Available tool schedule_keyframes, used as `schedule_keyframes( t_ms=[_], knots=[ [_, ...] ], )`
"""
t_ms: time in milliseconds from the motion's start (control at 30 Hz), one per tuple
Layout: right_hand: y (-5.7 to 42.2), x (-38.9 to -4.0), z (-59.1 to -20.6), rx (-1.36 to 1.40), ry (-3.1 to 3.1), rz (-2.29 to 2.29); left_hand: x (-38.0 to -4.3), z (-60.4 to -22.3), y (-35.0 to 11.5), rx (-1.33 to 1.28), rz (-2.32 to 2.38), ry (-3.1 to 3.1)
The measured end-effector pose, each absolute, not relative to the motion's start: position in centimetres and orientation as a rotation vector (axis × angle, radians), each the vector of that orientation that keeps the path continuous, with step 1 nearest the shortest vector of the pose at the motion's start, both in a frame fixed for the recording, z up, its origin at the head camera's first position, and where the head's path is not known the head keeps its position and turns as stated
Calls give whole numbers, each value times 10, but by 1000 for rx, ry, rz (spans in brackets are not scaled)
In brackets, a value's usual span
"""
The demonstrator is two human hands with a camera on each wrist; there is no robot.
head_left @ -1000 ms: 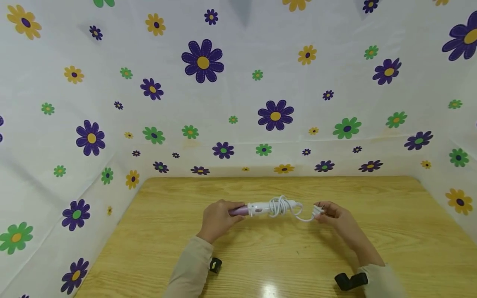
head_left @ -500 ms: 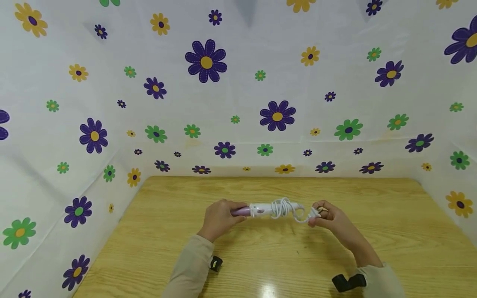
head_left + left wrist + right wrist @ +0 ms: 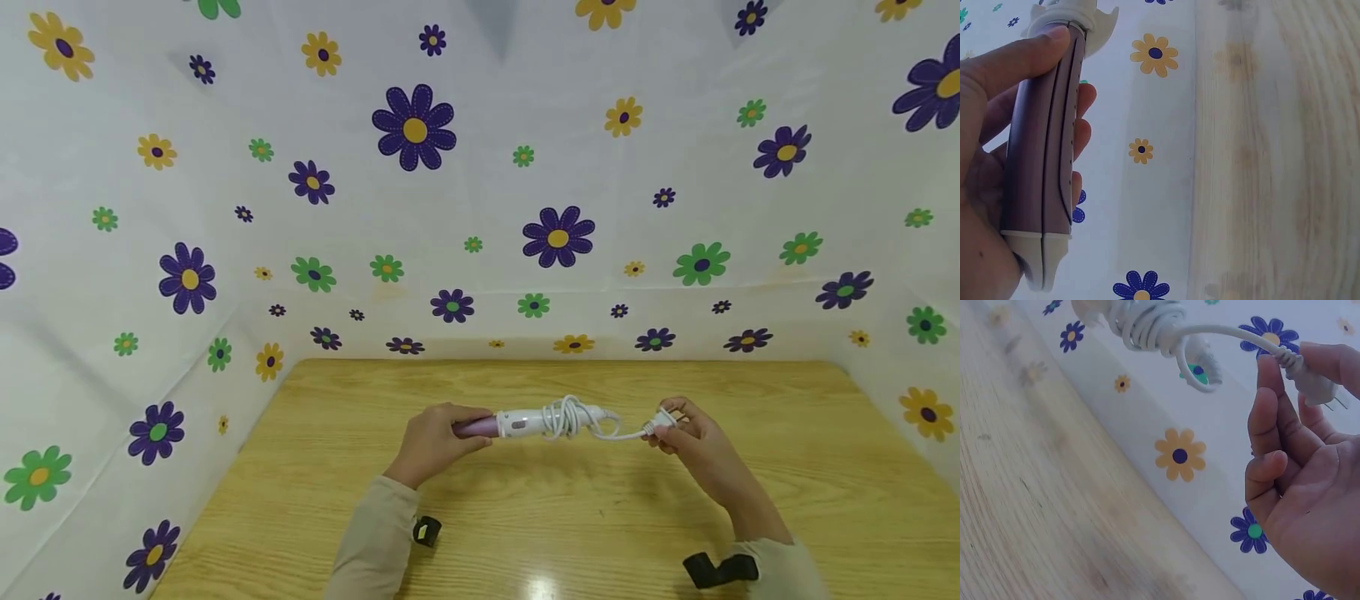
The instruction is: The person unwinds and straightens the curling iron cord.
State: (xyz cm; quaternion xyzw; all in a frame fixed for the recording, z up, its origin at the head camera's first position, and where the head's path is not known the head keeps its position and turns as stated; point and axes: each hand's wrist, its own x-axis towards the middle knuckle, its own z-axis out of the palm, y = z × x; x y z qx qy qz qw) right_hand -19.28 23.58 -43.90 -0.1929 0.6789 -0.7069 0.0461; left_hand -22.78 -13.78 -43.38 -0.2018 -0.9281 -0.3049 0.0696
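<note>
A hair curling iron (image 3: 522,423) with a purple barrel (image 3: 1038,137) and a white handle is held level above the table. My left hand (image 3: 435,442) wraps around the barrel, its thumb lying along it near the white collar. In the left wrist view the barrel shows a long slit and a white tip (image 3: 1038,250). The white cord (image 3: 567,417) is wound in several loops around the handle, and a short free length runs right to the two-prong plug (image 3: 1313,384). Thumb and fingers of my right hand (image 3: 701,450) pinch that plug, its prongs pointing right, away from the iron.
The wooden table (image 3: 360,392) spreads beneath both hands. Behind it and at both sides hangs a white flower-print sheet (image 3: 480,192). Black wrist mounts sit by the left sleeve (image 3: 375,533) and the right sleeve (image 3: 780,567).
My right hand went slightly left, then moved right with the plug, drawing the free cord straighter. The plug turned so its prongs show plainly. My left hand keeps its grip on the curling iron.
</note>
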Motion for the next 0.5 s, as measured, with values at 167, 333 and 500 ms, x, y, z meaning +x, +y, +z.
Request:
schedule_keyframes(
  t_ms=[167, 333, 500],
  knots=[
    [241, -194, -444, -571, 2120, -2106, -232, -438, -140, -586, -937, -2780],
    [245, -193, -448, -467, 2228, -2036, -232, -439, -143, -566, -980, -2795],
    [251, -194, -453, -304, 2390, -1985, -229, -436, -144, -530, -1111, -2802]
  ],
)
